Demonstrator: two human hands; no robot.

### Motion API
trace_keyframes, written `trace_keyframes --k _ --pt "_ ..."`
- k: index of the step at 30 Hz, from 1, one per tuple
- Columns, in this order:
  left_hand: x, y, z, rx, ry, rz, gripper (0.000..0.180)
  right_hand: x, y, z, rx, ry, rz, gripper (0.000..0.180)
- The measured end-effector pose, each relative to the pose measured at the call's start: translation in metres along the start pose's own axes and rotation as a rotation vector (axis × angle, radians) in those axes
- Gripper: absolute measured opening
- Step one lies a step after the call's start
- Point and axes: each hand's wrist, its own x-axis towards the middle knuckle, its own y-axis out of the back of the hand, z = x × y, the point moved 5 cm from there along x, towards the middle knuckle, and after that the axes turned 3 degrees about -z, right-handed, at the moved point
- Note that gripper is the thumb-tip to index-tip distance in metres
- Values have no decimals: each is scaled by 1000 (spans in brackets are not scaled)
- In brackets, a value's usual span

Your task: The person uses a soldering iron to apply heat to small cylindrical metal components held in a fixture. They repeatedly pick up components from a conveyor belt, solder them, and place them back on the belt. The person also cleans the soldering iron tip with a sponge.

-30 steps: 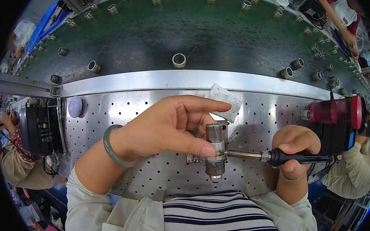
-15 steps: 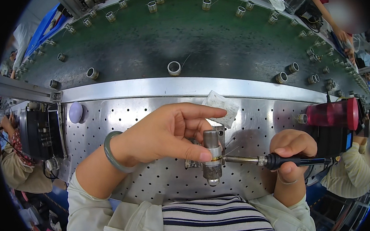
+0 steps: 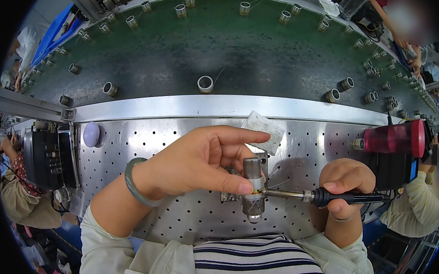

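My left hand [image 3: 196,161], with a bangle at the wrist, has its thumb pressed on a metal ring [image 3: 255,183] that sits round an upright-looking metal post [image 3: 252,168]. Its index finger stretches out past the post; the other fingers curl behind it, partly hidden. Between thumb and fingers the ring is held. My right hand [image 3: 349,181] grips the black handle of a soldering iron [image 3: 330,196]. The iron's tip touches the yellowish band at the ring's lower edge. Close to the tip, a fine wire [image 3: 279,185] sticks out to the right.
Beneath my hands lies a perforated metal worktop [image 3: 174,219]. A whitish pad [image 3: 267,131] lies beyond the post. Farther off, a green belt [image 3: 152,55] carries several metal rings. A purple oval object [image 3: 91,134] stands left, a pink-red container [image 3: 395,139] right. Other people sit at both sides.
The soldering iron's handle has dipped slightly, while its tip stays against the ring. The fine wire has shifted a little. My left hand keeps its hold, and the whole view has moved slightly.
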Motion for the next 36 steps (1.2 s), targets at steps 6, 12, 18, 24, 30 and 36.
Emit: trace_keyframes --k 6,12,18,24,30,36 --pt "0 -3 0 16 -24 -4 78 0 1 0 35 -7 31 26" --pt "0 -2 0 26 -16 22 79 -1 1 2 41 -18 50 26" --pt "-1 -2 0 12 -12 31 78 -1 1 2 27 -38 35 25" --pt "-1 -2 -1 4 -20 11 78 1 0 0 -4 -27 8 24" --pt "-3 -7 -1 2 -21 42 76 2 -1 0 -41 -5 -5 24" --pt "-1 -8 -1 -44 -1 21 77 -1 4 -4 -30 11 43 22"
